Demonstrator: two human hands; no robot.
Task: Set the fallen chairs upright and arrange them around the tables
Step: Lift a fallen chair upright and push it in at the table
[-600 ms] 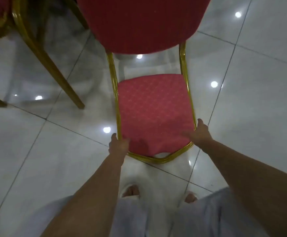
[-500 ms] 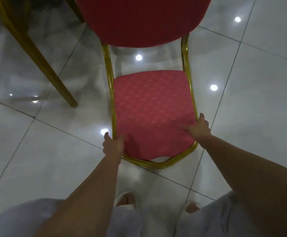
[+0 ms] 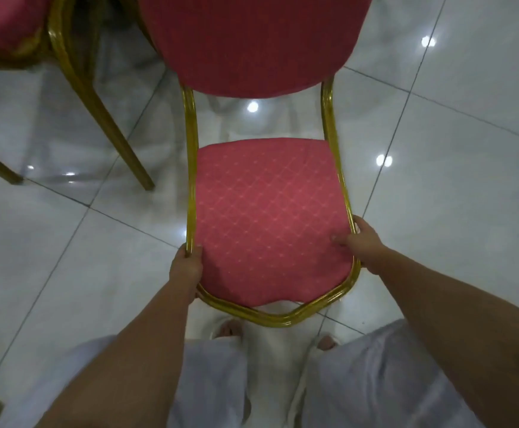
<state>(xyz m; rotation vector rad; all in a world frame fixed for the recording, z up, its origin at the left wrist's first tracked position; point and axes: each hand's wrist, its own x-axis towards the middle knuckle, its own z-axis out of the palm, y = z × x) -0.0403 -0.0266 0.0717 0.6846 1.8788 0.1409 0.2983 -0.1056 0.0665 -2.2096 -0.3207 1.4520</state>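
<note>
chair: upright on the tiled floor, right in front of you, backrest on the far side.
axis: front-to-back runs straight away from you.
left hand: fingers curled round the left seat rail.
right hand: thumb on the cushion, fingers wrapped under the right rail.
reach: hands roughly level, neither nearer.
second chair: near, up-left.
</note>
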